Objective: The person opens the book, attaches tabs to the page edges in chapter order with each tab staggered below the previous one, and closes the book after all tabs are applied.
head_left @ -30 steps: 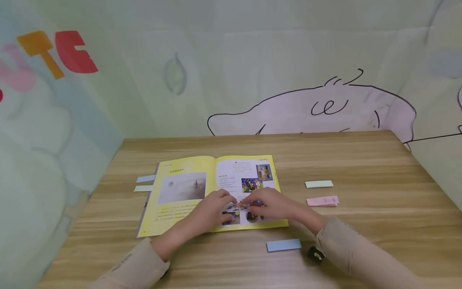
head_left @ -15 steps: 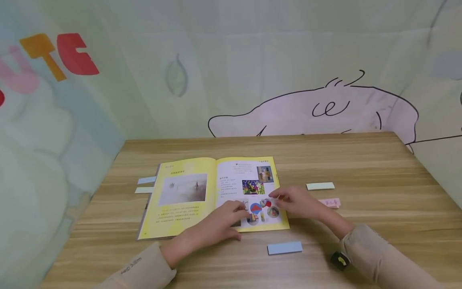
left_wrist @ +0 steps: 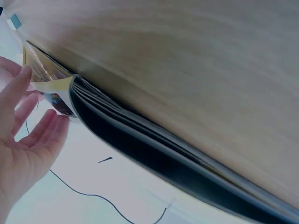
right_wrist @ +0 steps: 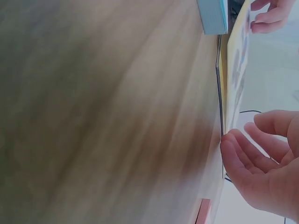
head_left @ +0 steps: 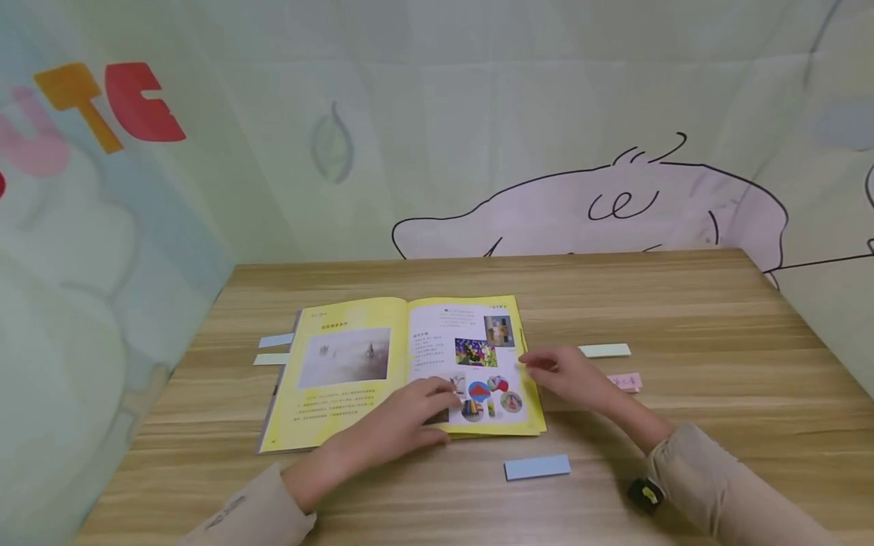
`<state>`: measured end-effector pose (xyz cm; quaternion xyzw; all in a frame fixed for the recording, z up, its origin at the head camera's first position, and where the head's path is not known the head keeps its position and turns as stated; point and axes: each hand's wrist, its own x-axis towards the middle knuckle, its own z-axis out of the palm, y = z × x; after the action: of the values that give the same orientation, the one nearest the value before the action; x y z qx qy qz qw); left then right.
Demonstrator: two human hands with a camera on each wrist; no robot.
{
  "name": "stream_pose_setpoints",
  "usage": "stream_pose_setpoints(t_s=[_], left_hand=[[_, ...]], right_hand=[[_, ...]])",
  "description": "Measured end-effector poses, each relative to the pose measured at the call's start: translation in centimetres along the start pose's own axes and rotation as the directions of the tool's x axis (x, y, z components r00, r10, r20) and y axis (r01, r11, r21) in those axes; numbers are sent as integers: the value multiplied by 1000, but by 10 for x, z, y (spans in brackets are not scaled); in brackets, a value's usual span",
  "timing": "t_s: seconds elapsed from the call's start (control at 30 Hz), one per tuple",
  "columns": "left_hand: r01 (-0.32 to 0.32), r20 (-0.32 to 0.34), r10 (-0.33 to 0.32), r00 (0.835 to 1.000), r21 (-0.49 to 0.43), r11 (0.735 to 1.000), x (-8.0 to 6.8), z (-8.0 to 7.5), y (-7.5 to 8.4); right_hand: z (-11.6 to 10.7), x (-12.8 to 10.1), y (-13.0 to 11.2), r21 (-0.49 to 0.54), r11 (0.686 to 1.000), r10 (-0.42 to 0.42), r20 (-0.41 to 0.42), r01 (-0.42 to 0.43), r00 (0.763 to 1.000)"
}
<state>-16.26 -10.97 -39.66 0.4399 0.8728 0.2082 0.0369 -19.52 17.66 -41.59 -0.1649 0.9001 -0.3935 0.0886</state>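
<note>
An open book (head_left: 344,432) with yellow-bordered pages lies on the table, its right page (head_left: 426,307) printed with small pictures. My left hand (head_left: 392,421) rests over the lower inner part of that page, fingers loosely bent. In the left wrist view, the left fingers (left_wrist: 56,128) are spread beside the book's lower edge, nothing gripped. At the right page's outer edge is my right hand (head_left: 563,375). Its fingertips (right_wrist: 229,142) touch the page edge in the right wrist view, with the thumb apart from them. Near that page's lower corner, a sheet edge stands slightly off those below.
On the right lie a pale green strip (head_left: 605,350) and a pink strip (head_left: 627,381) with writing. A blue strip (head_left: 536,467) lies in front of the book. Two tabs, one blue (head_left: 276,340) and one pale green (head_left: 271,359), stick out from its left side.
My hands were close together over the lower right page. The right hand has moved right to the page's outer edge, uncovering round pictures; the left stays over the page's inner part.
</note>
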Motion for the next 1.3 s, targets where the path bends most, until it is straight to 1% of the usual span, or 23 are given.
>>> stream_pose_setpoints(t_s=[0.13,0.23,0.27,0.33,0.4,0.47,0.5,0.6,0.63,0.7,0.77,0.83,0.87,0.93,0.97,1.07,1.13,1.2,1.3], left_hand=[[-25,-42,25,999,-9,1000,-6,-5,0],[-50,-60,49,997,-9,999,-9,-8,-1],[-55,-60,54,997,-12,998,-10,-9,-2],[-72,-65,72,995,-9,997,-12,-11,-3],[-81,-70,80,994,-10,997,-14,-11,-4],[-88,-73,87,994,-14,996,-16,-12,-5],[-95,-78,94,992,-10,995,-16,-11,-6],[-121,-95,121,988,4,993,-18,-11,-8],[-131,-102,132,986,13,991,-19,-11,-8],[-150,-115,152,982,28,988,-20,-11,-9],[-160,-121,164,979,37,986,-21,-11,-9],[-156,-121,159,980,31,987,-21,-11,-9],[-147,-117,149,982,22,989,-21,-11,-8],[-123,-108,122,987,0,992,-21,-11,-8],[-106,-100,104,990,-14,994,-21,-11,-7],[-64,-81,60,995,-47,997,-20,-9,-6],[-46,-64,43,997,-57,997,-19,-7,-5],[-50,-50,48,998,-44,998,-17,-5,-4],[-67,-23,67,997,-3,998,-13,-1,-2]], right_hand=[[0,1,-3,89,991,100,-3,-99,995],[0,4,-4,192,960,209,3,-205,978],[0,4,-5,232,942,247,7,-241,969],[0,7,-6,316,900,312,16,-301,950],[-1,9,-7,390,855,361,28,-342,932],[-2,11,-9,468,804,388,55,-367,920],[-2,12,-10,502,780,390,76,-373,918],[-2,14,-11,596,693,402,149,-407,903],[-1,14,-12,618,663,407,177,-422,896],[0,16,-14,655,600,432,218,-459,875],[0,18,-16,687,540,465,238,-486,853],[0,19,-19,714,498,493,234,-492,838],[0,20,-21,729,480,499,231,-488,835],[-2,22,-25,749,466,500,217,-472,838],[-3,23,-28,756,466,495,207,-459,844],[-9,26,-35,765,487,463,184,-422,867],[-13,28,-40,773,499,439,163,-391,883],[-16,29,-44,788,505,402,145,-352,904],[-20,30,-50,804,510,365,117,-304,924]])
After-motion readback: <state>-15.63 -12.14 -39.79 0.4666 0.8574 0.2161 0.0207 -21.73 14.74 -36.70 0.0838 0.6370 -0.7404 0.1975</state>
